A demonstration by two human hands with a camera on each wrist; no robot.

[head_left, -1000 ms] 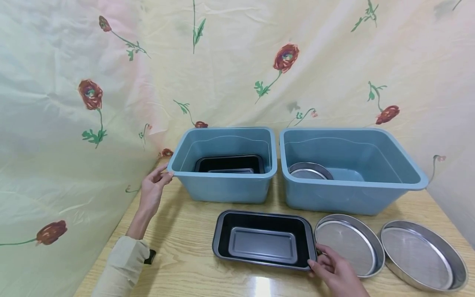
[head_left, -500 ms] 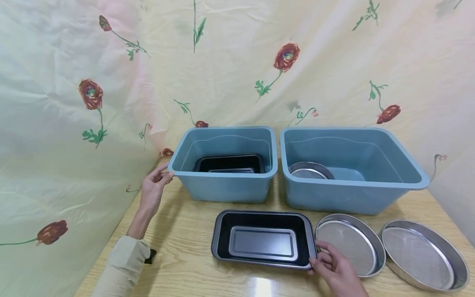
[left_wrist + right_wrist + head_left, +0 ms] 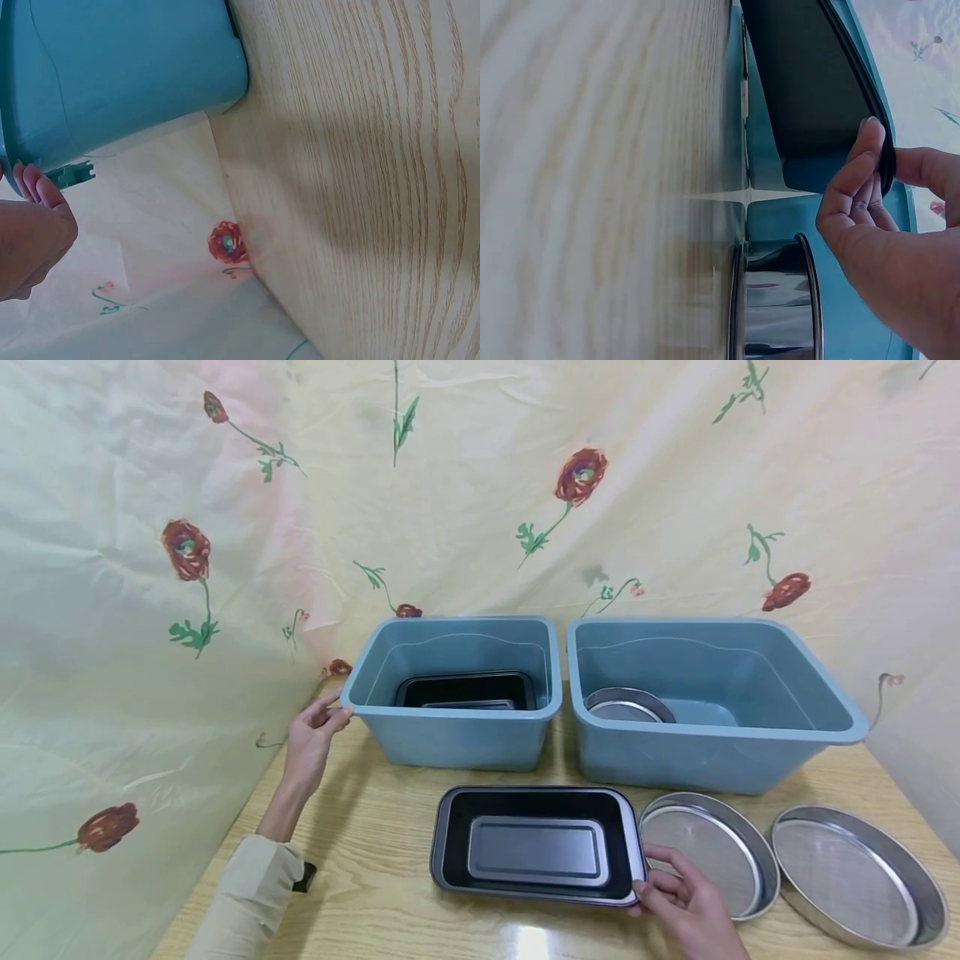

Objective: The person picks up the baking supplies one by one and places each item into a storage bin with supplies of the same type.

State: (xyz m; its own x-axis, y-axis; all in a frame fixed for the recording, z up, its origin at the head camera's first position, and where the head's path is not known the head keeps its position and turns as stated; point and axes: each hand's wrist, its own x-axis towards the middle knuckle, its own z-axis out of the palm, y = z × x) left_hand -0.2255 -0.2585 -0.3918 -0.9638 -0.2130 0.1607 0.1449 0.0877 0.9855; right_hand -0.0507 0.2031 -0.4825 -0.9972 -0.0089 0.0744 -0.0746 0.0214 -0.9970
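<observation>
My right hand [image 3: 688, 903] pinches the right end of a dark loaf pan [image 3: 536, 852], thumb over the rim and fingers beneath it. In the right wrist view the pan [image 3: 810, 82] slants, its gripped end clear of the tabletop, with the right hand's [image 3: 885, 217] curled fingers against its outer side. At the left, my left hand [image 3: 309, 739] grips the front left corner rim of the smaller blue bin [image 3: 453, 739]. The left wrist view shows that hand [image 3: 37, 232] at the bin's rim. Another dark loaf pan [image 3: 465, 687] lies inside this bin.
A larger blue bin [image 3: 675, 760] stands right of the smaller one, with round metal pans [image 3: 628, 703] inside. Two round pans, one nearer [image 3: 701, 852] and one farther right [image 3: 847, 877], lie on the wooden table [image 3: 375, 877]. Flowered cloth [image 3: 465, 510] hangs close behind the bins.
The loaf pan and my right hand have shifted slightly to the right. My left hand stays at the smaller bin's rim.
</observation>
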